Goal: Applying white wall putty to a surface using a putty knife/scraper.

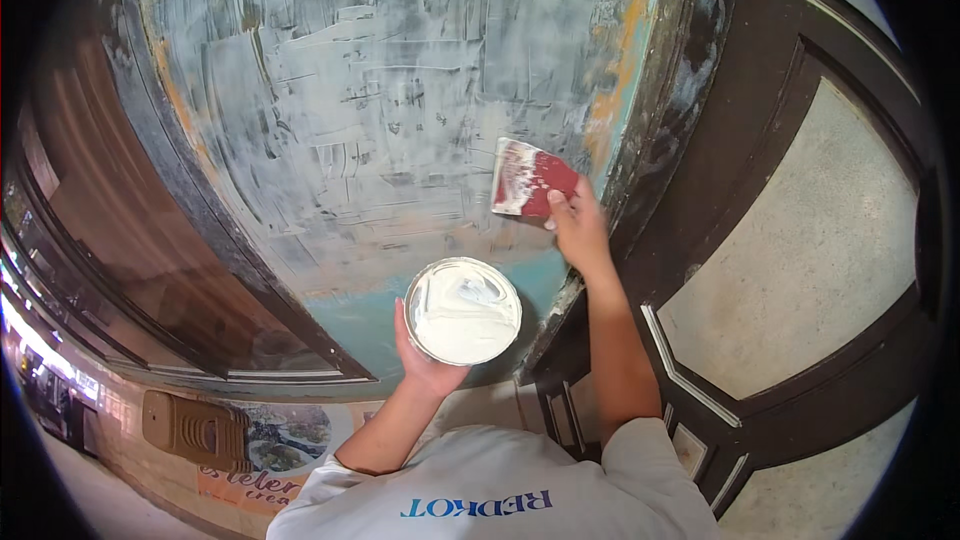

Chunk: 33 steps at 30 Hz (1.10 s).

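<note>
My left hand [430, 362] holds up a round tub of white paste [466, 312], fingers around its side and underneath. Smears and a thin patch mark the paste's surface. In my right hand [580, 225] is a red putty knife [532, 180], gripped at its near right corner. White paste coats the far left edge of its blade. The knife is close to the wall panel [400, 90]; I cannot tell whether it touches. Streaks of whitish filler cover much of this panel, with orange-brown patches along its sides and bare teal paint low down.
Dark wooden framing [670, 140] borders the panel on the right, beside a dark door with pale panels [810, 240]. On the left are dark-framed glass panes [130, 200]. Stacked brown plastic chairs [195, 430] stand at lower left, near a printed banner [300, 440].
</note>
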Each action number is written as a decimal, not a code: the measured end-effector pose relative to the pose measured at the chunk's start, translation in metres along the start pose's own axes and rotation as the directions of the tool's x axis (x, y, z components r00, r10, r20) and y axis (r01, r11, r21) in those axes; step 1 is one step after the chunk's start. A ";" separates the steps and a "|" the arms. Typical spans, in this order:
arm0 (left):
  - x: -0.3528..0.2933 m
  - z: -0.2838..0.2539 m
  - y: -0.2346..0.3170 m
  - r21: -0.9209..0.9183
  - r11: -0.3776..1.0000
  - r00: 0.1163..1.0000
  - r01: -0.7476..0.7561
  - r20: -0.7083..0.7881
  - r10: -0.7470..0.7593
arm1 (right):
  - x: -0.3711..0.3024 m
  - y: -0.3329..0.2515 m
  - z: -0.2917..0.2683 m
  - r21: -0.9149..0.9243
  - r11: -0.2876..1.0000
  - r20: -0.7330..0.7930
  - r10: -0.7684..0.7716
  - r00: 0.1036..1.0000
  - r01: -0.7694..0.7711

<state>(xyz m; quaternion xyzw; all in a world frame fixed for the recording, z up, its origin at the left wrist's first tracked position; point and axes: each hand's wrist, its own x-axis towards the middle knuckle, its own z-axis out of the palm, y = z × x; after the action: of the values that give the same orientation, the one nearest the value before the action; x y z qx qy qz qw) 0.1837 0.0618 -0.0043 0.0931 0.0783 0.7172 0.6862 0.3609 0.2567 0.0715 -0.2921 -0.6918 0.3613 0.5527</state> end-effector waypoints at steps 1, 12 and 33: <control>0.000 0.002 -0.003 0.007 1.000 1.000 0.016 -0.001 -0.016 | 0.003 0.005 -0.003 -0.032 0.999 -0.013 0.010 1.000 -0.011; -0.002 0.004 -0.015 0.039 0.999 0.999 0.033 -0.004 -0.032 | -0.005 0.008 -0.017 -0.078 0.996 -0.081 0.043 0.996 -0.050; 0.003 0.018 -0.033 0.076 0.997 0.997 -0.018 -0.068 0.023 | -0.043 -0.081 0.003 -0.342 0.939 0.557 0.174 0.812 0.033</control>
<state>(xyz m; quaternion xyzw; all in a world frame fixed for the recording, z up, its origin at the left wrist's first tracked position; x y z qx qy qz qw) 0.2199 0.0663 0.0052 0.0951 0.1280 0.7236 0.6715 0.3673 0.1755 0.1136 -0.2836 -0.8667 0.3301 0.2436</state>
